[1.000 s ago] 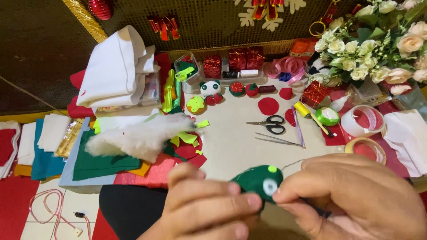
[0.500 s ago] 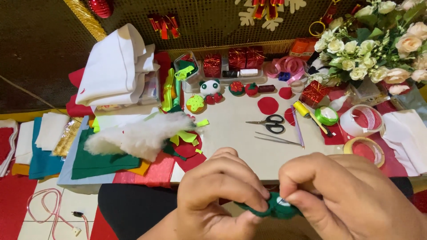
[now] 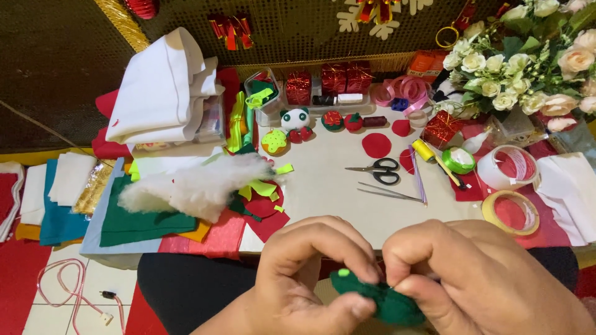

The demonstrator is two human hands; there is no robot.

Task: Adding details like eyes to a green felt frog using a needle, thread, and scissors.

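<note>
two hands (image 3: 310, 279) (image 3: 478, 279) pinching one green felt piece (image 3: 379, 301); one scissors (image 3: 379, 170) beyond.

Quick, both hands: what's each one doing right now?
Left hand: closed, pinching the small dark green felt piece with a light green dot.
Right hand: closed, pinching the same felt piece from the other side.

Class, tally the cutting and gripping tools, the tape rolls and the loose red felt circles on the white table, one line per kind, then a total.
Black-handled scissors: 1
Metal tweezers: 1
Tape rolls: 2, one clear, one yellowish
Loose red felt circles: 2, large, small
Total: 6
</note>
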